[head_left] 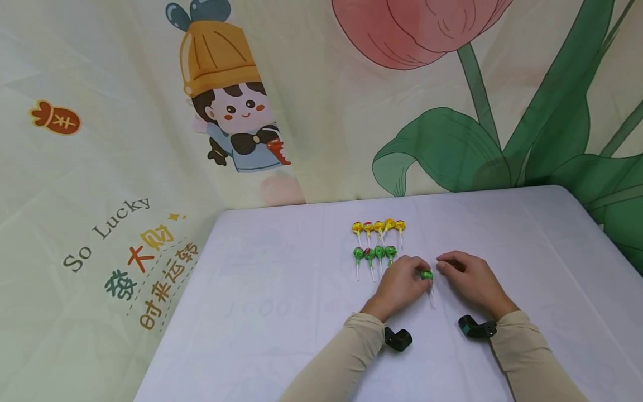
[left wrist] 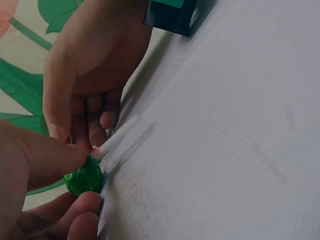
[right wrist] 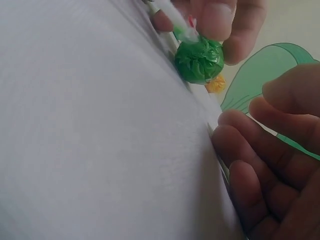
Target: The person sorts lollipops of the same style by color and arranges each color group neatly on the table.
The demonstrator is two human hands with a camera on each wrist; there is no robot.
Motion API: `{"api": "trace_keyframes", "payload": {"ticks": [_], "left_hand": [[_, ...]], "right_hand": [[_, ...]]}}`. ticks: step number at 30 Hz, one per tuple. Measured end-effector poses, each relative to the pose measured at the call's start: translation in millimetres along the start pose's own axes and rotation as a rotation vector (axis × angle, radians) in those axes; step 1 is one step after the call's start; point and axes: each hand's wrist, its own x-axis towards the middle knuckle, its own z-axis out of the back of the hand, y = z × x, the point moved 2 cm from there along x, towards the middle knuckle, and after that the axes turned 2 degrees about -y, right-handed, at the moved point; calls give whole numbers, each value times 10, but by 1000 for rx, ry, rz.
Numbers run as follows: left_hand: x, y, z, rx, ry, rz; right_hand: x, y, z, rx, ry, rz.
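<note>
My left hand (head_left: pixel 402 282) pinches a lollipop in green wrapping (head_left: pixel 427 275) by its head, between thumb and fingers. Its white stick points toward me, low over the white table; the left wrist view shows the crinkled green head (left wrist: pixel 85 177) up close. Just to the right is my right hand (head_left: pixel 469 279), its fingers loosely bent and holding nothing. In the right wrist view those fingers (right wrist: pixel 245 182) are apart from the lollipop. Left of the left hand lies a row of several green lollipops (head_left: pixel 358 253), the rightmost partly covered by that hand.
Behind the green row lies a row of several yellow lollipops (head_left: pixel 357 228), sticks toward me. All are on a white-covered table (head_left: pixel 271 312). A printed cloth (head_left: pixel 321 111) with a cartoon figure and a tulip hangs along the table's far edge.
</note>
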Motion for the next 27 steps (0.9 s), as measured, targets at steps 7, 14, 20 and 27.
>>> {"api": "trace_keyframes", "payload": {"ticks": [7,14,20,27], "left_hand": [[-13,-15,24,-1,-4,14],[-18,-4,18,-18,-24,19],[-32,-2,47,-137,-36,17],[24,86,217,-233,-47,-27]], "right_hand": [[7,2,3,2,-7,8],[-1,8,93,2,-12,-9],[-1,-4,162,-11,-19,-8],[-20,-22,185,-23,-27,-3]]}}
